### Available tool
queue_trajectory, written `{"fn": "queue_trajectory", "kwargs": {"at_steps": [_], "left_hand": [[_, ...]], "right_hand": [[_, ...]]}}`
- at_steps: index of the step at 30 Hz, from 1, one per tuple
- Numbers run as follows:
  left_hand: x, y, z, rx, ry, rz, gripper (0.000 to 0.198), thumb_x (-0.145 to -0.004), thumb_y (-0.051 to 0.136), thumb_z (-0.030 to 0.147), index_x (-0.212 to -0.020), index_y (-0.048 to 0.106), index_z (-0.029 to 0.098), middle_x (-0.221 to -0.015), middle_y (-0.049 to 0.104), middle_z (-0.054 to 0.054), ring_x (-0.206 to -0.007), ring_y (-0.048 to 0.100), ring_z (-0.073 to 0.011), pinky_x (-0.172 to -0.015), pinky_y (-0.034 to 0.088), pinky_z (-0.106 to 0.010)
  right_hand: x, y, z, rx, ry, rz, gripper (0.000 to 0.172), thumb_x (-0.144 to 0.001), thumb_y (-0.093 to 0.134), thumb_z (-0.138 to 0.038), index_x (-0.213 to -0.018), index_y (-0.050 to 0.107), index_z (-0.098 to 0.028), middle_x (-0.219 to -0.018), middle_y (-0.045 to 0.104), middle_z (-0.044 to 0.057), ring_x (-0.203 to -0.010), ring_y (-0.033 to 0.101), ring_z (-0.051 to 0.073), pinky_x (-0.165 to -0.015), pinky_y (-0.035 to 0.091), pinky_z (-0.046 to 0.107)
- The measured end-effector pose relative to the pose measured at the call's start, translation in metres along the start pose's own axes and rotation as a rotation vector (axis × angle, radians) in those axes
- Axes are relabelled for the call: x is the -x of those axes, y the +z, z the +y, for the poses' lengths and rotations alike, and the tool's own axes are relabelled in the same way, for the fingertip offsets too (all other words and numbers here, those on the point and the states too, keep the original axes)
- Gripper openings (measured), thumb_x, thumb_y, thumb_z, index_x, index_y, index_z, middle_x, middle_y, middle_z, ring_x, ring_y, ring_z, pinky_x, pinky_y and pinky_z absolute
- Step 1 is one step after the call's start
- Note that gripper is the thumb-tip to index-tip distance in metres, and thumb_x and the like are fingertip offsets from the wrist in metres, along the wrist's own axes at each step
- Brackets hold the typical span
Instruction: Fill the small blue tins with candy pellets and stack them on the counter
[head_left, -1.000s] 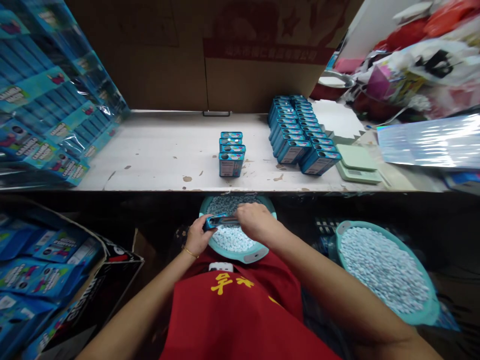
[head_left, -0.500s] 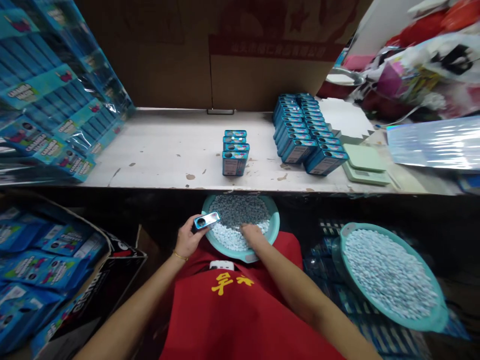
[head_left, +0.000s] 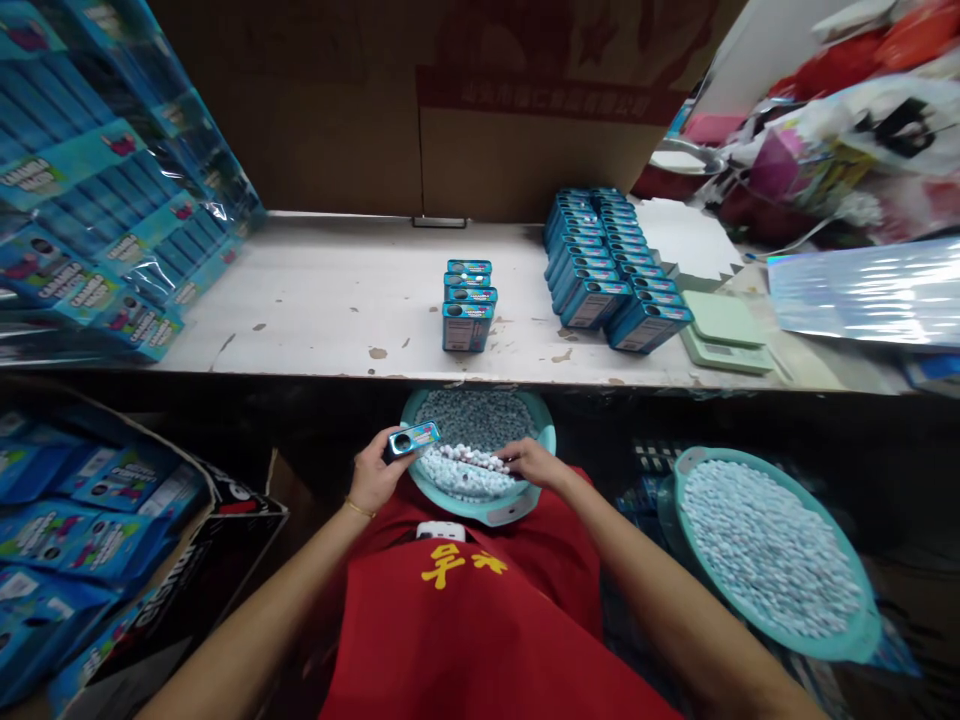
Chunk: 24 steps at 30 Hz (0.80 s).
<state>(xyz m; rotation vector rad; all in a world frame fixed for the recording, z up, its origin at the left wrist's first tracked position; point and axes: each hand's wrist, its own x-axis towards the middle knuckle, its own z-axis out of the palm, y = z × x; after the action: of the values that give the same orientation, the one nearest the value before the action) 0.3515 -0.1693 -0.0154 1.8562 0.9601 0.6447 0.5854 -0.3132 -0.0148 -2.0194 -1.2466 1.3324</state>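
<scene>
Far left, a black printed cardboard carton [head_left: 180,590] of blue packets is seen. Next along, the left hand [head_left: 375,474] is found, wrapped round a small blue rectangular tin [head_left: 412,440] with a black round mark on its upper face. The tin is held over the left rim of a round turquoise plastic bowl [head_left: 546,422], its visible upper face slanted, the long axis run from near left to far right. From the hand it is pointed inward, over the bowl's small white and pale-blue pellets [head_left: 457,480]. Just right of the tin, a raised band of pellets is spotted, stretched left to right: one end is brought near the tin, the other met by the fingers of the right hand [head_left: 534,463]. Whether anything is gripped there cannot be told. The hands are kept well apart; the tin is touched by the left hand only, and from the right hand it is found leftward and slightly farther off. Far right, a second turquoise bowl [head_left: 866,625] is filled with similar pellets.
</scene>
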Motion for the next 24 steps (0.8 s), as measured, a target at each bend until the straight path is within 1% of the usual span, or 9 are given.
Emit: {"fn": "queue_trajectory", "kwargs": {"at_steps": [2,4,6,8,10,12,15,19,24], "left_hand": [[-0.002,0.004,0.001,-0.006,0.01,-0.01,0.04,-0.065,0.061,0.033,-0.101,0.053,0.016,-0.096,0.061,-0.005,-0.088,0.057,-0.017,-0.082,0.043,-0.031],[-0.003,0.008,0.001,-0.026,0.024,-0.022,0.04,-0.064,0.062,0.03,-0.102,0.054,0.017,-0.097,0.061,-0.005,-0.089,0.057,-0.0176,-0.083,0.043,-0.031],[-0.005,0.013,0.001,-0.06,0.043,-0.04,0.04,-0.064,0.062,0.028,-0.102,0.054,0.018,-0.098,0.061,-0.005,-0.09,0.057,-0.0184,-0.083,0.042,-0.032],[-0.005,0.018,0.001,-0.094,0.063,-0.058,0.04,-0.064,0.061,0.026,-0.102,0.054,0.019,-0.1,0.061,-0.005,-0.093,0.056,-0.0192,-0.084,0.042,-0.033],[-0.005,0.021,0.002,-0.126,0.085,-0.07,0.039,-0.065,0.06,0.024,-0.103,0.054,0.019,-0.101,0.06,-0.006,-0.095,0.055,-0.0197,-0.086,0.041,-0.034],[-0.005,0.023,0.004,-0.157,0.108,-0.076,0.039,-0.065,0.06,0.023,-0.103,0.053,0.019,-0.102,0.059,-0.006,-0.096,0.054,-0.02,-0.087,0.04,-0.035],[-0.004,0.024,0.007,-0.192,0.122,-0.081,0.038,-0.065,0.059,0.022,-0.102,0.054,0.019,-0.102,0.059,-0.006,-0.096,0.054,-0.0203,-0.086,0.04,-0.035],[-0.004,0.023,0.009,-0.208,0.132,-0.074,0.037,-0.065,0.058,0.021,-0.102,0.054,0.018,-0.102,0.059,-0.006,-0.096,0.053,-0.0202,-0.086,0.04,-0.034],[-0.004,0.025,0.007,-0.192,0.134,-0.077,0.038,-0.065,0.059,0.022,-0.102,0.053,0.019,-0.102,0.059,-0.006,-0.097,0.053,-0.0205,-0.086,0.04,-0.035]], "right_hand": [[0.014,-0.016,-0.018,-0.131,-0.028,0.002,0.034,-0.063,0.047,-0.011,-0.091,0.066,-0.012,-0.067,0.058,0.0,-0.051,0.045,0.007,-0.046,0.037,0.018],[0.025,-0.03,-0.037,-0.11,-0.08,0.003,0.034,-0.063,0.045,-0.012,-0.089,0.066,-0.013,-0.066,0.056,0.0,-0.051,0.045,0.007,-0.046,0.036,0.018],[0.032,-0.039,-0.055,0.025,-0.138,0.024,0.033,-0.064,0.043,-0.011,-0.087,0.067,-0.015,-0.067,0.056,0.001,-0.055,0.048,0.008,-0.049,0.036,0.018],[0.034,-0.042,-0.074,0.236,-0.195,0.059,0.032,-0.066,0.042,-0.009,-0.084,0.067,-0.018,-0.07,0.059,0.001,-0.063,0.052,0.009,-0.054,0.036,0.018],[0.033,-0.041,-0.092,0.472,-0.212,0.088,0.031,-0.068,0.041,-0.009,-0.082,0.066,-0.021,-0.074,0.062,0.003,-0.072,0.055,0.012,-0.06,0.036,0.019],[0.033,-0.036,-0.11,0.679,-0.159,0.097,0.029,-0.07,0.041,-0.011,-0.083,0.066,-0.022,-0.079,0.064,0.005,-0.079,0.056,0.016,-0.064,0.037,0.022],[0.034,-0.029,-0.136,0.873,-0.08,0.092,0.029,-0.073,0.04,-0.013,-0.087,0.064,-0.02,-0.088,0.064,0.01,-0.082,0.058,0.02,-0.066,0.04,0.027],[0.035,-0.022,-0.156,0.955,-0.078,0.093,0.031,-0.076,0.037,-0.013,-0.096,0.061,-0.016,-0.094,0.062,0.014,-0.086,0.058,0.02,-0.072,0.042,0.03],[0.032,-0.015,-0.163,0.952,-0.058,0.082,0.03,-0.078,0.039,-0.016,-0.1,0.058,-0.01,-0.095,0.061,0.018,-0.089,0.057,0.02,-0.077,0.041,0.03]]}}
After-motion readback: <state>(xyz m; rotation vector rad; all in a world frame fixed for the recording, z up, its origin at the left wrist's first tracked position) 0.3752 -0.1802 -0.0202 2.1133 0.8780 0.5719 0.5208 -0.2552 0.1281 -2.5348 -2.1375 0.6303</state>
